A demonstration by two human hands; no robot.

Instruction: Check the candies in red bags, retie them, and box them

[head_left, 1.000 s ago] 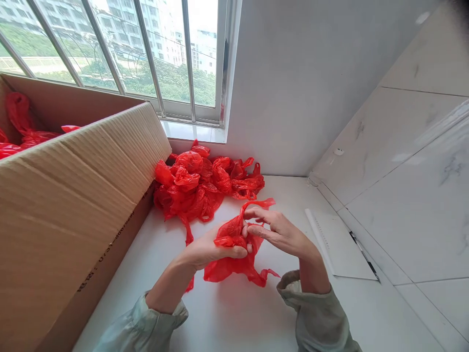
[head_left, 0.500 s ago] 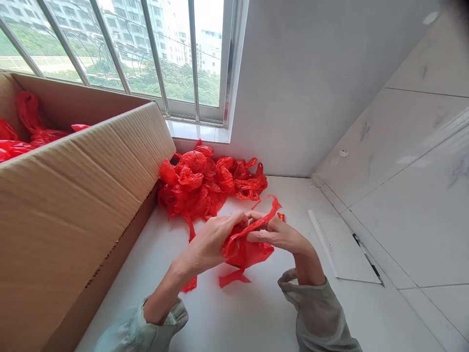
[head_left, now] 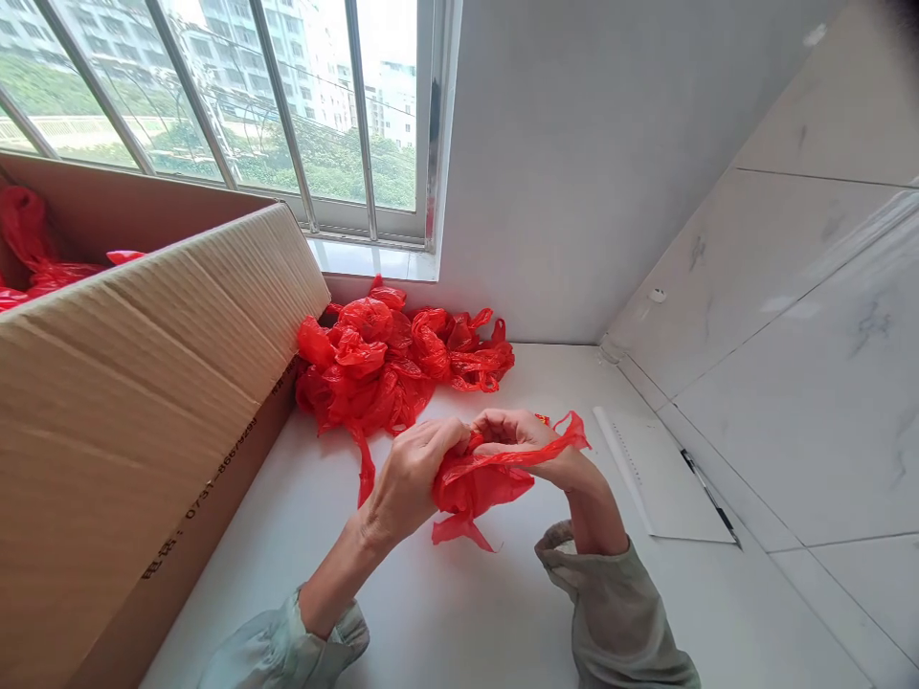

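Observation:
Between my two hands, above the white table, is a crumpled red plastic bag [head_left: 484, 488]. My left hand [head_left: 416, 469] is closed on the bag's gathered part, its thumb and fingers pinching near the top. Opposite it, my right hand [head_left: 521, 440] has its fingers curled in against the same bunched plastic. A loose red strip lies across the right wrist, and a ragged tail dangles below. The exact spot where the fingertips meet is partly hidden by the plastic and the hands. Behind them lies a heap of red plastic bags [head_left: 388, 364] against the wall.
A large cardboard box [head_left: 179, 364] holding more red bags stands at the left, beside a barred window [head_left: 323, 115]. On the right lie a white notebook [head_left: 664, 478] and a pen [head_left: 710, 498]. A small red wrapper [head_left: 544, 419] shows behind my right hand.
My right hand has turned and its fingers have curled in closer to my left hand. The loose red strip has dropped from above the hand onto the right wrist. The view has shifted slightly.

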